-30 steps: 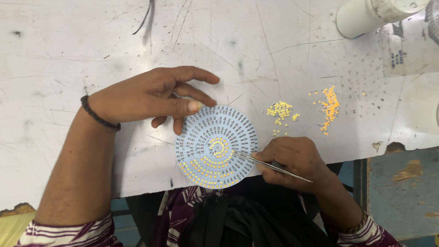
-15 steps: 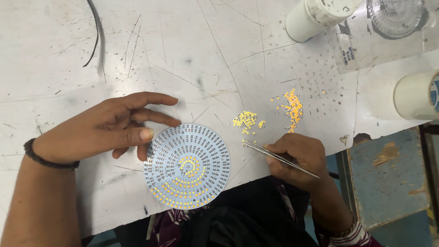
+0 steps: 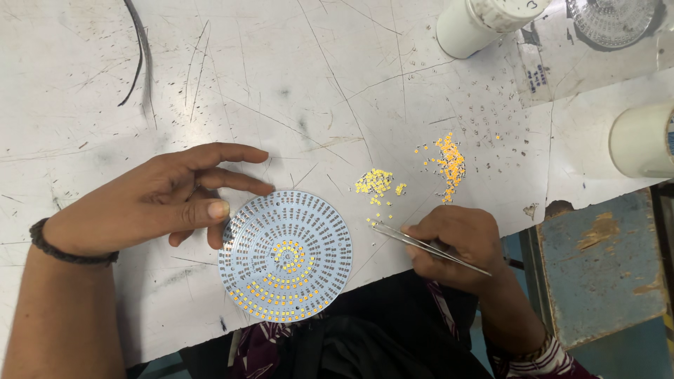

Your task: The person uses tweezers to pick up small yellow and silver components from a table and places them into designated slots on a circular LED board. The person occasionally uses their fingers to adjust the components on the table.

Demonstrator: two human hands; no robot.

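A round pale-blue circuit board (image 3: 286,254) lies at the table's near edge, with small yellow chips filling its lower rim and a ring at its centre. My left hand (image 3: 165,198) rests on the table, its thumb and fingertips touching the board's upper left edge. My right hand (image 3: 460,241) grips metal tweezers (image 3: 421,245), whose tips point left toward a few loose yellow chips just right of the board. A pile of pale yellow chips (image 3: 375,183) lies above the tweezer tips. A second, more orange pile (image 3: 449,165) lies further right.
A scratched white table (image 3: 281,84) carries a white cylinder (image 3: 477,24) at the top, a clear round dish (image 3: 611,20) at the top right and a white roll (image 3: 642,140) at the right edge. A dark wire (image 3: 140,49) curves at top left. Tiny dark parts are scattered near the orange pile.
The view has shifted, so everything sits further left and lower. My right hand has drawn the tweezers off the board, toward the loose yellow chips. My left hand stays on the board's edge.
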